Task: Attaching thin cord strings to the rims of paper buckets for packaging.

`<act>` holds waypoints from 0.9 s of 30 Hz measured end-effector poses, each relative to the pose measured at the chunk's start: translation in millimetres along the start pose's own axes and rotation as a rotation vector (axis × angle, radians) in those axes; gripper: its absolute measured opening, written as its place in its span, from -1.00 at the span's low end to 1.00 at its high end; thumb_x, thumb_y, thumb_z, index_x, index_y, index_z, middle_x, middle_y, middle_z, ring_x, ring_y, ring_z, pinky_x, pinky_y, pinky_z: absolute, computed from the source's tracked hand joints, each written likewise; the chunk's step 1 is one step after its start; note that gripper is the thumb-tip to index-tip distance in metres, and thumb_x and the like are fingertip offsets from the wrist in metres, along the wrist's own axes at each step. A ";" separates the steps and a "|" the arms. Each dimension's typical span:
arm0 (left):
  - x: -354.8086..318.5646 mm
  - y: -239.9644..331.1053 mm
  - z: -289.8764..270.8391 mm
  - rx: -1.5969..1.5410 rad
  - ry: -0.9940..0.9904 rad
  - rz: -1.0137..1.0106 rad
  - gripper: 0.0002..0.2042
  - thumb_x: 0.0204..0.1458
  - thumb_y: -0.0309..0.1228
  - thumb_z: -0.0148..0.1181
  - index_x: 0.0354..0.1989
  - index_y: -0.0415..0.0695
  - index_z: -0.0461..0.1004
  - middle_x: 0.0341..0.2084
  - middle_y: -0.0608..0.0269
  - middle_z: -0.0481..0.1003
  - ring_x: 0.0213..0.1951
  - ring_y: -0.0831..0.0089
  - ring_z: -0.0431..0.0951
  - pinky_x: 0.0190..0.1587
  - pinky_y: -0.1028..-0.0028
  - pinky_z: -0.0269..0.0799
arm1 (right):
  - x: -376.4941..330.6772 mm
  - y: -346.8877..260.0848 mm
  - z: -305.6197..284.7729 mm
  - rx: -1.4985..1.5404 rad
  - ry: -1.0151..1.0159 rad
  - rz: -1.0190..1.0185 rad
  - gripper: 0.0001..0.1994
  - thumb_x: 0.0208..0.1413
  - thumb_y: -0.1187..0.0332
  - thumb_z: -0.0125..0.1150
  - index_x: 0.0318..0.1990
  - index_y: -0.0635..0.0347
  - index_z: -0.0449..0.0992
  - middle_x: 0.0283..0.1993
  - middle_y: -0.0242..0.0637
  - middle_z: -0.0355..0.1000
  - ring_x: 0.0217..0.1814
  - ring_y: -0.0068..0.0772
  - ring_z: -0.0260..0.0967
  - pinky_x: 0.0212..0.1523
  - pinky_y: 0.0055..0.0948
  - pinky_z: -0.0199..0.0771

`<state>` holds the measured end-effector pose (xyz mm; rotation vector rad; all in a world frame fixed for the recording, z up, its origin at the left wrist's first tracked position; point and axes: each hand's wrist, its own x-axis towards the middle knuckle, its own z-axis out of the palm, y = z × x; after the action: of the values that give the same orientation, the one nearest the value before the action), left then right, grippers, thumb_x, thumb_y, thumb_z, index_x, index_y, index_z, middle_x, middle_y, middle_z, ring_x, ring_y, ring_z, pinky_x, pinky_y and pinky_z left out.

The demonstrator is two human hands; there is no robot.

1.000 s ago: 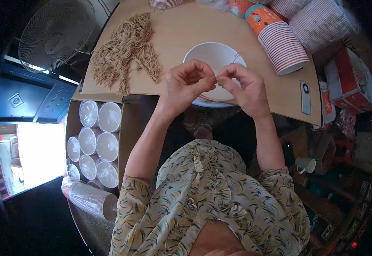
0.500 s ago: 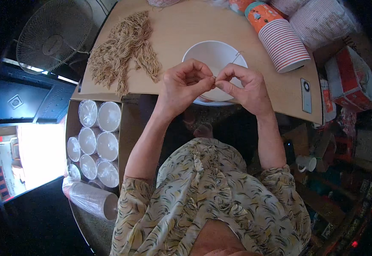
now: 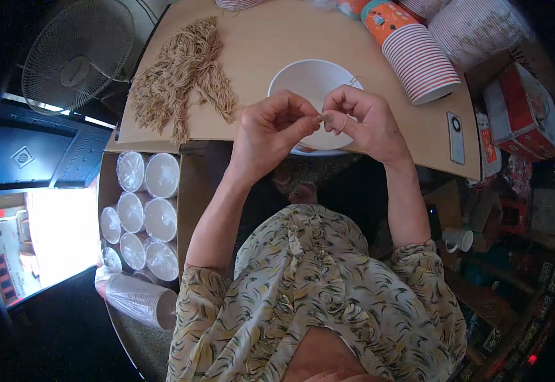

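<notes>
My left hand (image 3: 276, 126) and my right hand (image 3: 366, 125) meet at the fingertips above a white bowl (image 3: 300, 74). Both are closed in a pinch, thumb against forefinger, on what looks like a thin tan string, mostly hidden by the fingers. A fine strand (image 3: 354, 80) shows just beyond my right fingers, near the bowl's rim. The bowl stands at the table's near edge, and its contents are largely covered by my hands. To the left of it lies a loose heap of tan twine (image 3: 179, 76), with strands hanging over the edge.
Striped paper cups (image 3: 421, 63) lie stacked at the far right, beside a phone (image 3: 456, 137) on the table (image 3: 245, 48). A carton (image 3: 188, 184) of plastic-wrapped cups (image 3: 161, 175) stands at lower left. A fan (image 3: 77, 70) is at far left, a white mug (image 3: 459, 240) at lower right.
My right fingers have lifted and turned slightly, the thumb now straighter against the left fingertips. My left hand keeps its pinch. The whole view has shifted a little.
</notes>
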<state>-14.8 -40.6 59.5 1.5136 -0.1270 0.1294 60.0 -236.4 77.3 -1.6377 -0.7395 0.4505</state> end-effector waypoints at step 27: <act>1.9 0.1 1.8 -0.144 0.012 -0.043 -0.90 0.12 -0.57 0.30 -0.24 -0.28 0.51 -0.38 0.28 0.60 -0.32 0.62 0.60 -0.22 0.61 0.54 | -3.2 -7.0 2.4 0.027 0.113 0.021 -0.84 0.29 0.39 0.17 -0.16 0.34 0.53 -0.39 -0.38 0.51 -0.38 -0.68 0.41 -0.38 -0.62 0.42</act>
<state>-13.0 -42.4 60.0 1.3708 -0.0926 0.0930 54.6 -236.4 83.3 -1.6327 -0.6291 0.3781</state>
